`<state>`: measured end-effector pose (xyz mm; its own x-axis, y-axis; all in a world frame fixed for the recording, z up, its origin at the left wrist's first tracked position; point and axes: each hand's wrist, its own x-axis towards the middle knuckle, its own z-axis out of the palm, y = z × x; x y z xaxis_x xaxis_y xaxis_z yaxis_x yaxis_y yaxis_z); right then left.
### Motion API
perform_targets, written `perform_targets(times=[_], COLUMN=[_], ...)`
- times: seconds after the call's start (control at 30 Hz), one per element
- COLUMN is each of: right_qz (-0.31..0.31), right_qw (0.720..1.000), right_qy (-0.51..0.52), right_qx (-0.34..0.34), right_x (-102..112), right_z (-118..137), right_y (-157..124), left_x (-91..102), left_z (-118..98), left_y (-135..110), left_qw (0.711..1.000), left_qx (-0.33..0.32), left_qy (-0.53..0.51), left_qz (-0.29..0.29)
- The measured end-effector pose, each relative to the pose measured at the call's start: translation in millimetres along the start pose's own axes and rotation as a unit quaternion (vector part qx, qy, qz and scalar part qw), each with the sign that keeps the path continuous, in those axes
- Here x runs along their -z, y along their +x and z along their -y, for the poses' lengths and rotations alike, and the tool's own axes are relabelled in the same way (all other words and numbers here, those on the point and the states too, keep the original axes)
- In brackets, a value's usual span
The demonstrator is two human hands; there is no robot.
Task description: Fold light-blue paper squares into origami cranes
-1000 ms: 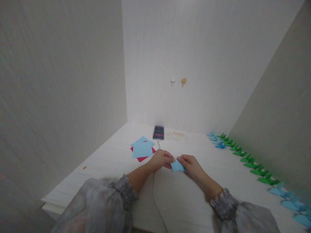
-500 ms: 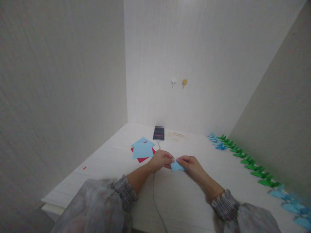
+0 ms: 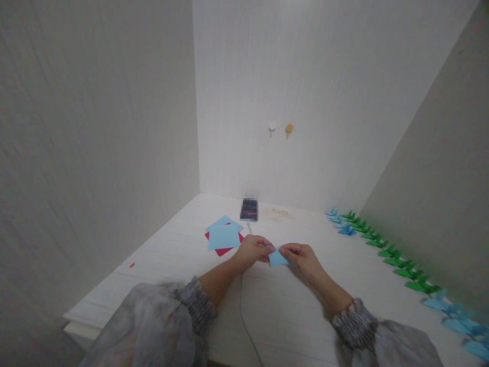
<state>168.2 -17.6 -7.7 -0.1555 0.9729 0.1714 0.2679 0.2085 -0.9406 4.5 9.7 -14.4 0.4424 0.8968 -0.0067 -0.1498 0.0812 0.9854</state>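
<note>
A small light blue folded paper [image 3: 277, 259] sits between my two hands just above the white table [image 3: 160, 265]. My left hand [image 3: 252, 251], with a ring on one finger, pinches the paper's left edge. My right hand [image 3: 301, 256] pinches its right side with curled fingers. Both wrists come out of grey gathered sleeves. Behind my left hand lies a stack of flat square sheets [image 3: 223, 236], light blue on top of red.
A phone [image 3: 249, 209] lies at the back with a cable [image 3: 244, 311] running toward me. Folded green paper figures [image 3: 397, 262] and blue paper figures [image 3: 454, 311] line the right wall. Two small hooks [image 3: 280, 128] are on the back wall. A red scrap [image 3: 132, 265] lies left.
Both hands stay pinched on the blue paper and shift only slightly; the paper's shape between the fingers changes a little.
</note>
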Motion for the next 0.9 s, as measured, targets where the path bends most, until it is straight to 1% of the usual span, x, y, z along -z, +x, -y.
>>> perform_targets(times=[0.17,0.33,0.4,0.5,0.6,0.9], right_qz=[-0.007,-0.002,-0.006,-0.016,-0.024,-0.008], right_qw=[0.999,1.0,1.0,0.999,0.999,0.998], right_qy=[-0.031,-0.021,-0.022,-0.03,-0.036,-0.054], right_qx=[0.014,0.012,0.012,0.011,0.005,0.019], right_x=[0.5,1.4,2.7,4.9,5.9,3.9], right_z=[3.6,3.4,2.7,2.3,2.1,-2.1], right_y=[-0.7,-1.0,-1.1,-1.3,-1.2,-0.1], left_x=[-0.7,-0.5,0.9,4.0,6.0,3.8], left_z=[-4.1,-7.2,-9.0,-12.0,-13.3,-8.4], left_y=[-1.4,-1.8,-2.3,-3.2,-3.4,-3.8], left_qw=[1.0,0.999,0.998,0.998,0.998,0.998], left_qx=[0.012,0.036,0.047,0.043,0.034,0.048], left_qy=[-0.007,-0.025,-0.033,-0.044,-0.046,0.028], left_qz=[0.005,0.005,0.015,0.034,0.027,0.019])
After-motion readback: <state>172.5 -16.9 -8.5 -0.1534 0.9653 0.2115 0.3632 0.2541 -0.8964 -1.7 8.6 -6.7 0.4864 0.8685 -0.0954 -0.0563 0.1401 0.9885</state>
